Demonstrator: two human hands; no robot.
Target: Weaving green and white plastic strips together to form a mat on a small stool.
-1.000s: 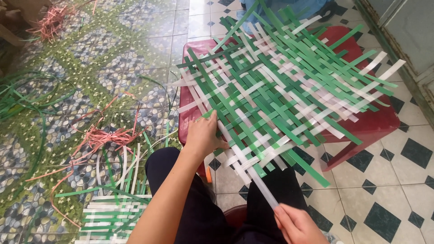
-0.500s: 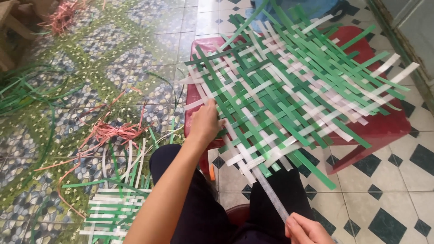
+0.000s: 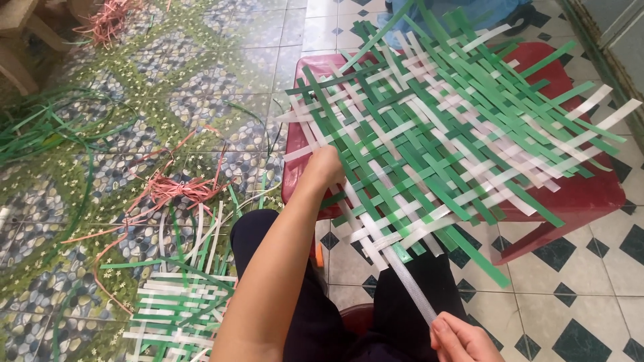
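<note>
Floor: tiled floor [image 3: 590, 281], white with dark diamonds on the right, a pebble-and-flower pattern on the left.
Right hand: right hand [image 3: 463, 340] at the bottom edge, partly cut off by the frame, fingers clenched around the near end of a white plastic strap [image 3: 406, 275].
Strap axis: the strap runs long and straight from that hand up and to the left into the near corner of the woven mat [image 3: 443, 141]; its far end is lost among the crossings.
Left hand: left hand [image 3: 324, 167] rests on the mat's left edge with fingers curled down over the strips; whether it pinches one cannot be told.
Mat: green and white straps interlaced on the diagonal, loose ends sticking out past every edge, lying flat on a red plastic stool [image 3: 590, 194] and hanging over its near edge.
Lap: dark trousers [image 3: 315, 315] under the forearm and the mat's near corner.
Left floor, near: a smaller woven piece [image 3: 174, 308] of green and white strips, cut off at the bottom edge.
Left floor, farther: a bundle of pink strips [image 3: 171, 191], then loose green strips [image 3: 47, 127] by the left edge.
Far: a blue object [image 3: 469, 13] behind the mat, mostly hidden.
</note>
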